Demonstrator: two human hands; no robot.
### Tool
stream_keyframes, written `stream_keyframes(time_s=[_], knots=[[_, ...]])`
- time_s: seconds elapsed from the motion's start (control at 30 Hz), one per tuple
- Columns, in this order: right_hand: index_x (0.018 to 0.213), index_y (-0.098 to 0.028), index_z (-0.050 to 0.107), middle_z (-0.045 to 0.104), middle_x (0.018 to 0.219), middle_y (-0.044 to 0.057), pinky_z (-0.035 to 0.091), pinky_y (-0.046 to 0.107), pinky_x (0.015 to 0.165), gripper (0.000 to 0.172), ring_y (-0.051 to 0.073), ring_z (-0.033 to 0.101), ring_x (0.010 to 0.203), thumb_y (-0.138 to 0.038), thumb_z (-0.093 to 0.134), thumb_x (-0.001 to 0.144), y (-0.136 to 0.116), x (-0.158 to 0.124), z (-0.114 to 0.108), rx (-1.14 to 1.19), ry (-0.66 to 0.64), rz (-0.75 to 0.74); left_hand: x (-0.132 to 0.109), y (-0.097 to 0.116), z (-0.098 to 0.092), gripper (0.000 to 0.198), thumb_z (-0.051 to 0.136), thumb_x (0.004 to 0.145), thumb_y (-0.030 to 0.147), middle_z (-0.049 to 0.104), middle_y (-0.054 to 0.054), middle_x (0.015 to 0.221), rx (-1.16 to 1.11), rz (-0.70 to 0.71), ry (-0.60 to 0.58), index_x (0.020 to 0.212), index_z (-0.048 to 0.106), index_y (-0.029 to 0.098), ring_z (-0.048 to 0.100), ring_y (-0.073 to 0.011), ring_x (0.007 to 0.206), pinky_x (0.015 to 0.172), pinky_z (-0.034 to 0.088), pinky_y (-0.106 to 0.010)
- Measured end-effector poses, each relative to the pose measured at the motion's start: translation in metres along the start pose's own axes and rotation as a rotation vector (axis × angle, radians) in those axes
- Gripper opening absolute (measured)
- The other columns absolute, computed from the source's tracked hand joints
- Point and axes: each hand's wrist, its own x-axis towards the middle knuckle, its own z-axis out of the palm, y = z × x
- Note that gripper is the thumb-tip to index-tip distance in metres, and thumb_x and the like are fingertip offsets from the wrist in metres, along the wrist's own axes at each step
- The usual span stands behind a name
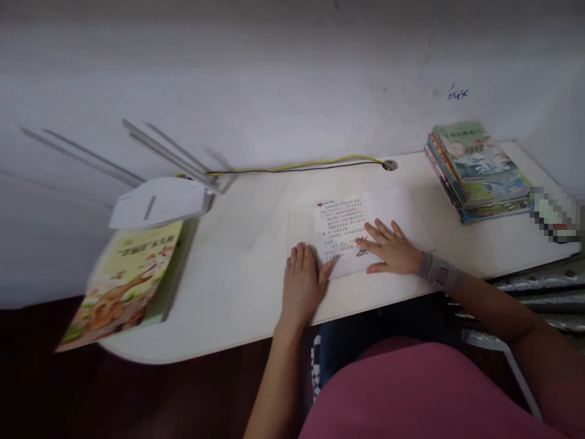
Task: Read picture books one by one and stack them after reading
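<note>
An open book [339,227] lies on the white table in front of me, its left page printed with lines of text and a small coloured picture near the bottom. My left hand [302,280] rests at the book's lower left corner, fingers stretched out and thumb on the page edge. Spread flat over the lower right part of the pages is my right hand [388,245], with a grey band [437,272] around its wrist. Neither hand grips anything.
Several picture books are stacked [478,164] at the back right. On the left, green-covered books [130,277] overhang the table [237,262] edge, beside a white router [159,201] with antennas. A yellow and black cable [292,166] runs along the wall into a round hole [390,165].
</note>
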Motion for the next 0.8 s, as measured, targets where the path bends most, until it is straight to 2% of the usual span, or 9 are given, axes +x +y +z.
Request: stream_keyframes(time_s=[0.13, 0.27, 0.37, 0.43, 0.5, 0.57, 0.67, 0.8], knots=[[0.147, -0.027, 0.030, 0.018, 0.157, 0.016, 0.016, 0.068, 0.106, 0.076, 0.041, 0.014, 0.142, -0.064, 0.049, 0.084, 0.000, -0.001, 0.002, 0.004, 0.012, 0.006, 0.000, 0.001, 0.001, 0.070, 0.030, 0.092, 0.052, 0.037, -0.032, 0.143, -0.040, -0.038, 0.024, 0.134, 0.042, -0.003, 0.030, -0.0412, 0.137, 0.107, 0.029, -0.058], [0.147, -0.027, 0.031, 0.020, 0.157, 0.015, 0.017, 0.067, 0.106, 0.074, 0.041, 0.015, 0.142, -0.063, 0.050, 0.085, 0.000, -0.001, 0.005, -0.006, 0.040, 0.015, 0.003, 0.000, -0.005, 0.066, 0.037, 0.089, 0.038, 0.039, -0.034, 0.141, -0.077, -0.144, 0.148, 0.137, 0.035, -0.007, 0.034, -0.0403, 0.135, 0.105, 0.032, -0.057], [0.146, -0.025, 0.033, 0.022, 0.156, 0.016, 0.018, 0.066, 0.107, 0.073, 0.041, 0.016, 0.142, -0.061, 0.051, 0.085, -0.003, -0.004, 0.005, -0.016, 0.060, 0.015, 0.008, 0.001, -0.017, 0.070, 0.044, 0.082, 0.028, 0.056, -0.030, 0.123, -0.122, -0.241, 0.157, 0.142, 0.028, -0.005, 0.052, -0.0375, 0.118, 0.097, 0.040, -0.055], [0.145, -0.022, 0.034, 0.023, 0.155, 0.017, 0.020, 0.065, 0.107, 0.071, 0.041, 0.017, 0.141, -0.058, 0.051, 0.086, -0.007, -0.006, 0.003, -0.018, 0.072, 0.017, 0.011, 0.002, -0.025, 0.071, 0.048, 0.079, 0.025, 0.064, -0.021, 0.102, -0.220, -0.331, 0.139, 0.143, 0.029, 0.000, 0.060, -0.0322, 0.097, 0.087, 0.046, -0.051], [0.143, -0.019, 0.038, 0.027, 0.153, 0.019, 0.022, 0.064, 0.107, 0.070, 0.042, 0.021, 0.140, -0.057, 0.053, 0.086, -0.011, -0.007, -0.001, -0.004, 0.081, 0.025, 0.015, 0.004, -0.032, 0.067, 0.052, 0.077, 0.026, 0.063, -0.010, 0.084, -0.418, -0.405, 0.142, 0.139, 0.037, 0.007, 0.061, -0.0246, 0.079, 0.078, 0.049, -0.044], [0.140, -0.016, 0.043, 0.035, 0.149, 0.020, 0.027, 0.061, 0.106, 0.068, 0.042, 0.027, 0.138, -0.057, 0.053, 0.086, -0.014, -0.007, -0.007, 0.048, 0.092, 0.041, 0.020, 0.008, -0.038, 0.057, 0.058, 0.075, 0.029, 0.056, -0.001, 0.073, -0.720, -0.439, 0.172, 0.129, 0.048, 0.015, 0.059, -0.0181, 0.070, 0.072, 0.049, -0.037], [0.139, -0.013, 0.043, 0.043, 0.143, 0.022, 0.034, 0.053, 0.107, 0.066, 0.036, 0.037, 0.134, -0.055, 0.048, 0.089, -0.017, -0.003, -0.023, 0.247, 0.136, 0.034, 0.028, 0.023, -0.049, 0.046, 0.068, 0.067, 0.029, 0.049, 0.005, 0.069, -1.243, -0.466, 0.219, 0.109, 0.052, 0.021, 0.062, -0.0156, 0.076, 0.069, 0.048, -0.028], [0.147, -0.011, 0.024, 0.041, 0.145, 0.020, 0.038, 0.043, 0.107, 0.072, 0.027, 0.042, 0.132, -0.054, 0.040, 0.092, -0.012, 0.002, -0.052, 0.699, 0.216, -0.035, 0.046, 0.066, -0.064, 0.039, 0.069, 0.064, 0.020, 0.052, 0.006, 0.069, -1.724, -0.414, 0.141, 0.098, 0.050, 0.024, 0.063, -0.0175, 0.089, 0.068, 0.050, -0.027]])
